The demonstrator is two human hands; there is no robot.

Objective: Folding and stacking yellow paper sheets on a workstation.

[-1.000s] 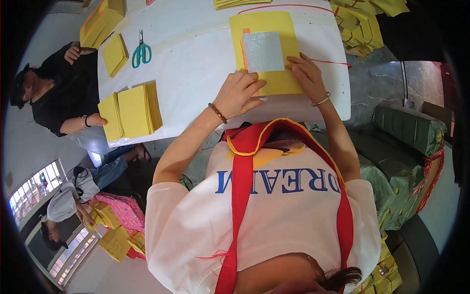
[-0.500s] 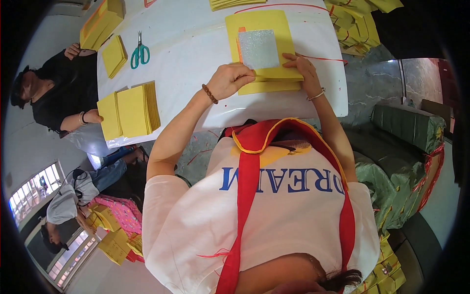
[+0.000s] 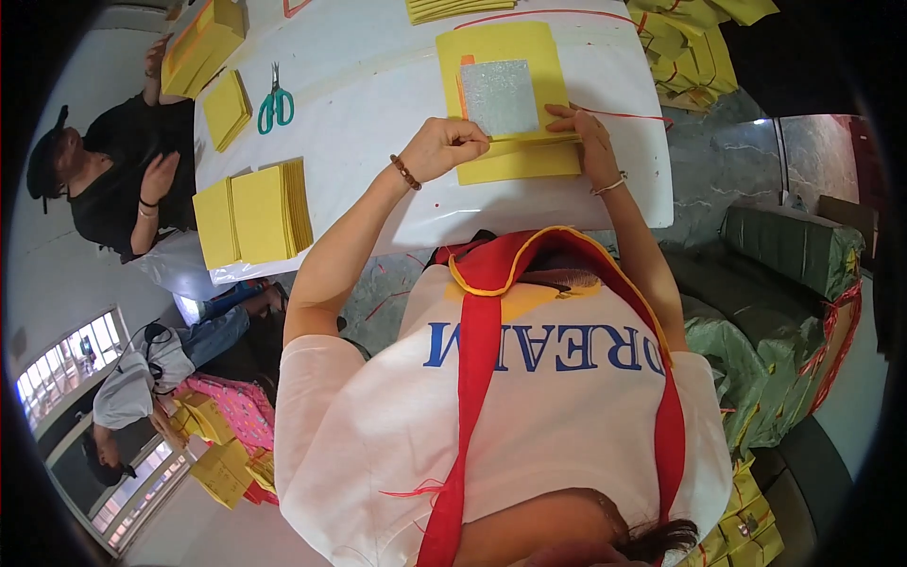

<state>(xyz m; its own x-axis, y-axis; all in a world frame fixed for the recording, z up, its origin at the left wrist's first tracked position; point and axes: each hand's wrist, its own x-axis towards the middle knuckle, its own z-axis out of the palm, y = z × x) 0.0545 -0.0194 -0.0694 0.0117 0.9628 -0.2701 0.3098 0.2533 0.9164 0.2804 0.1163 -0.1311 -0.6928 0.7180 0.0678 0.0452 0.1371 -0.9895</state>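
Observation:
A stack of yellow paper sheets [image 3: 510, 57] lies on the white table [image 3: 378, 85] in front of me, with a silver foil square [image 3: 498, 96] and an orange strip at its middle. My left hand [image 3: 446, 146], with a bead bracelet on its wrist, pinches the near edge of the top yellow sheet, which is folded up toward the foil square. My right hand [image 3: 586, 137], wearing a bangle, grips the same folded edge at its right end, fingers lying along the crease.
Green-handled scissors [image 3: 275, 104] and several yellow paper stacks [image 3: 255, 213] lie at the table's left. A person in black [image 3: 113, 180] sits there. Tied yellow bundles [image 3: 690, 47] are at the far right, green wrapped bales [image 3: 794, 246] on the floor. A thin red string [image 3: 624, 116] crosses the table.
Both hands have moved farther up the sheet, bringing its near edge over toward the silver square. The person at the left has shifted their arms.

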